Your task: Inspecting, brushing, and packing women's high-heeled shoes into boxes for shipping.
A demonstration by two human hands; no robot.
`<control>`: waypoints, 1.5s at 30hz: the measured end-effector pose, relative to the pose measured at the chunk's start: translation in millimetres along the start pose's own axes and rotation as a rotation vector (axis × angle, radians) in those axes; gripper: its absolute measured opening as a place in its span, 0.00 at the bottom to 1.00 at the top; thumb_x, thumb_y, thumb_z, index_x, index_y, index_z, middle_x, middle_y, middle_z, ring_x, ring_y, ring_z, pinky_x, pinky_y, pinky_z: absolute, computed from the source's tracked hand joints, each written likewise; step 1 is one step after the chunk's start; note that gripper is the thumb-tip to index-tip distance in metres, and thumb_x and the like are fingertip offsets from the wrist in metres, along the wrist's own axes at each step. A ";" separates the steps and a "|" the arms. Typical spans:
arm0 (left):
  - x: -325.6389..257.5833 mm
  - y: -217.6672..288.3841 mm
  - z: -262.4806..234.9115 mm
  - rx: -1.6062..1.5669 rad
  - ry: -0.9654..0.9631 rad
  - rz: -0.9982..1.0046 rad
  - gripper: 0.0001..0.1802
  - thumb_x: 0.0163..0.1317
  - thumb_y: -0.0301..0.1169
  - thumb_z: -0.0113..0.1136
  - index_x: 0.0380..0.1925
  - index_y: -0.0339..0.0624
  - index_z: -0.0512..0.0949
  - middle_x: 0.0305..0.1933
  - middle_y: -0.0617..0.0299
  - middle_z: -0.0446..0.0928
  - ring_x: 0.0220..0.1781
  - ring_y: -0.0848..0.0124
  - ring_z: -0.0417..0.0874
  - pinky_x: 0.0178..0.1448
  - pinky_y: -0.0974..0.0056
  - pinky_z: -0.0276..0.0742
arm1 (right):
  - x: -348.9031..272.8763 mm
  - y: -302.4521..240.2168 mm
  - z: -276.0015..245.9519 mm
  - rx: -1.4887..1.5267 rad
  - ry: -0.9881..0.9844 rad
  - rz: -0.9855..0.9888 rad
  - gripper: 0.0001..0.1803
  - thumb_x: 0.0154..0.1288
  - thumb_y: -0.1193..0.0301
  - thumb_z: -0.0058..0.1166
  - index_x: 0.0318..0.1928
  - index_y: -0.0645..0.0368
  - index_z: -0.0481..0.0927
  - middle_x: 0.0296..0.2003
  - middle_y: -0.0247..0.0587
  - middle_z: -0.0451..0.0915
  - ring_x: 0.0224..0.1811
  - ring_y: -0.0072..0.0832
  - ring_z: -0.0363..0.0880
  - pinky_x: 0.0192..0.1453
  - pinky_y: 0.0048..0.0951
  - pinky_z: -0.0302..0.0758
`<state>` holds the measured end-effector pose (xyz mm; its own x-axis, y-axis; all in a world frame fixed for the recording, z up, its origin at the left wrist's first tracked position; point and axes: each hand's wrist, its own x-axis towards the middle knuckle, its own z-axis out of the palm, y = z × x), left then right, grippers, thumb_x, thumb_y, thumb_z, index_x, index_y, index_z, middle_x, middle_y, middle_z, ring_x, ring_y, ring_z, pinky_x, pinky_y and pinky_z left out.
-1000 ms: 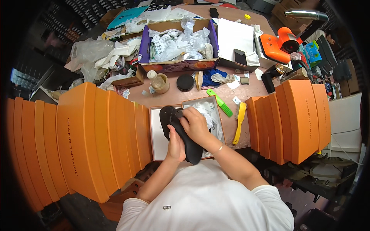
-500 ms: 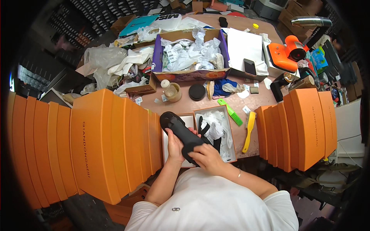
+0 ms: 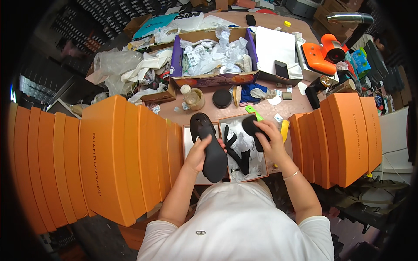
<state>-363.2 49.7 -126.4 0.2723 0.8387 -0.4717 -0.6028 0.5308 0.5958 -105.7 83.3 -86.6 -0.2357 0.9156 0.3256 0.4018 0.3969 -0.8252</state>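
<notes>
Since the earlier frame, both hands have drawn apart: I now see one black sandal (image 3: pixel 212 150) lifted on the left and a second black piece raised on the right, where before they worked together on a single sandal. Tall stacks of orange boxes (image 3: pixel 109 161) wall in the near left, with a shorter orange stack (image 3: pixel 348 135) at right. Far across the table sits a purple-sided carton (image 3: pixel 215 61) stuffed with crumpled white paper. Between the hands lies the open shoebox (image 3: pixel 244 152), tissue and a black strapped sandal inside. My left hand (image 3: pixel 198 152) wraps its fingers around the sandal's edge, sole facing up, over the box's left side. My right hand (image 3: pixel 270 141) curls its fingers closed on a small black piece (image 3: pixel 251 126) above the box's far right corner.
</notes>
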 end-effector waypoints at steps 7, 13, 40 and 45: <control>-26.8 -6.2 17.4 0.635 -0.222 -0.138 0.18 0.66 0.31 0.58 0.51 0.33 0.72 0.45 0.55 0.80 0.43 0.68 0.83 0.50 0.64 0.82 | 47.5 -36.9 9.0 -0.316 -0.478 -0.695 0.24 0.51 0.76 0.55 0.52 0.48 0.81 0.49 0.37 0.76 0.50 0.35 0.73 0.51 0.34 0.70; -35.6 -12.6 16.2 0.225 -0.141 -0.207 0.17 0.66 0.31 0.58 0.51 0.35 0.71 0.41 0.55 0.80 0.41 0.66 0.84 0.45 0.62 0.84 | 15.8 3.2 4.7 -0.310 -0.093 -0.393 0.26 0.50 0.78 0.58 0.53 0.51 0.79 0.47 0.41 0.76 0.45 0.38 0.75 0.48 0.37 0.71; -5.4 -81.2 -19.6 0.441 0.022 -0.054 0.26 0.69 0.43 0.55 0.55 0.30 0.72 0.52 0.56 0.76 0.53 0.71 0.78 0.59 0.65 0.74 | -81.7 46.8 28.3 0.387 -0.493 0.721 0.15 0.65 0.67 0.54 0.47 0.66 0.76 0.38 0.40 0.81 0.35 0.26 0.79 0.42 0.28 0.76; 14.7 -91.4 18.1 0.383 -0.148 -0.021 0.21 0.70 0.40 0.54 0.56 0.38 0.71 0.51 0.63 0.75 0.52 0.76 0.75 0.58 0.69 0.71 | -95.3 26.9 40.5 0.994 -0.486 0.853 0.18 0.71 0.70 0.50 0.58 0.62 0.72 0.45 0.27 0.77 0.44 0.17 0.75 0.50 0.21 0.74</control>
<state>-290.5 15.7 -176.1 0.4035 0.8210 -0.4039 -0.2809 0.5313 0.7993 -108.3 4.1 -158.5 -0.6011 0.6547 -0.4583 -0.1655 -0.6630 -0.7301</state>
